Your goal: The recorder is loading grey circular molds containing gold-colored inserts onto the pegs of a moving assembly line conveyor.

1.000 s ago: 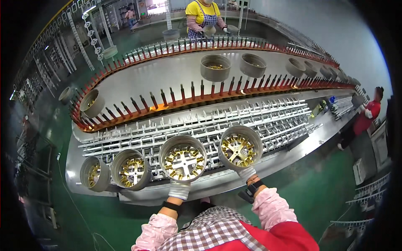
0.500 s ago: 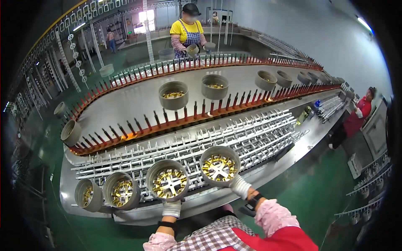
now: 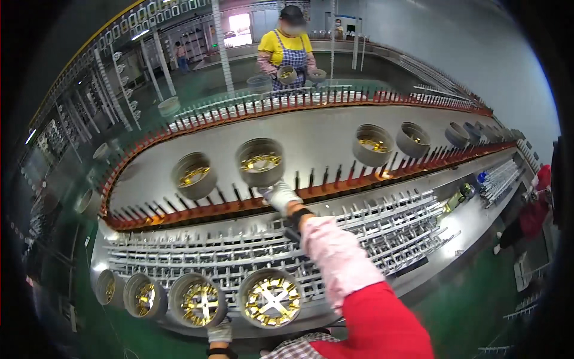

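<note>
My right hand, in a white glove with a pink sleeve, reaches far forward over the rack. Its fingers grip the lower rim of a round metal pot that hangs on the orange pegged conveyor. My left hand, also gloved, stays low at the near edge and holds the bottom rim of a pot with a gold inside on the metal rack. Another such pot lies just to its right, below my right forearm.
Two more pots lie at the rack's left end. Other pots ride the conveyor, one to the left and several to the right. A person in a yellow shirt works across the line. Another person in red stands at the right.
My right hand has left the right-hand pot on the rack and stretched forward to a pot on the conveyor. The view has tilted up, and the left hand stays at its pot.
</note>
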Demonstrator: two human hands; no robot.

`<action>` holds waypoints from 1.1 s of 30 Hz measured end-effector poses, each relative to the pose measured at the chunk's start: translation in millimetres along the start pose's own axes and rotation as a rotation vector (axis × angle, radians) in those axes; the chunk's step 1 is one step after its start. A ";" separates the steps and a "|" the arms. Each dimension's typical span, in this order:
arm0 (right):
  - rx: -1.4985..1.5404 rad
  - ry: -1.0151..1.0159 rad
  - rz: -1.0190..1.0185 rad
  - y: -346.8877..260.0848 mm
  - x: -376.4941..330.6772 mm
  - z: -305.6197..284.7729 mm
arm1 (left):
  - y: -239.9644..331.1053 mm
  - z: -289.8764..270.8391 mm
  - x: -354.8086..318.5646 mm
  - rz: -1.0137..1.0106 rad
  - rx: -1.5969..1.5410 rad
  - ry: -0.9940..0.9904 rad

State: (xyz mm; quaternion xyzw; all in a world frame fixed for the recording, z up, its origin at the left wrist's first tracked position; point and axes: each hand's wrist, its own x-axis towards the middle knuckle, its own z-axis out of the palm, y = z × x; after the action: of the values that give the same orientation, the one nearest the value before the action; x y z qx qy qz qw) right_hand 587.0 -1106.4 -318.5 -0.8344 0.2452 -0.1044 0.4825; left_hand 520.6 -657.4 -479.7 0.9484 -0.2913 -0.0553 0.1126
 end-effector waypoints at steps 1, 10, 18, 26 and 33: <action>0.034 -0.046 -0.090 -29.9 -6.0 9.5 | -0.4 -7.8 -7.7 0.008 0.069 0.001; -0.550 0.291 -0.696 -70.9 5.1 -42.5 | 49.6 -36.0 10.3 -0.033 0.080 -0.088; -0.738 0.452 -0.809 -7.6 -216.0 -144.6 | -17.5 14.7 9.6 0.223 0.559 0.069; -0.843 0.471 -0.290 174.3 -338.7 -64.3 | -3.6 2.4 23.7 0.088 0.457 -0.066; -0.707 0.287 -0.160 194.7 -332.8 -24.1 | 7.2 -1.3 26.6 0.144 0.511 0.031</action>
State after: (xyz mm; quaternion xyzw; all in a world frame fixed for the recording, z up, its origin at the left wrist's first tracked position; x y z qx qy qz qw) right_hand 231.6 -1035.4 -452.1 -0.9426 0.2652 -0.1663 0.1165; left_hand 538.9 -678.0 -477.8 0.9235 -0.3609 0.0427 -0.1226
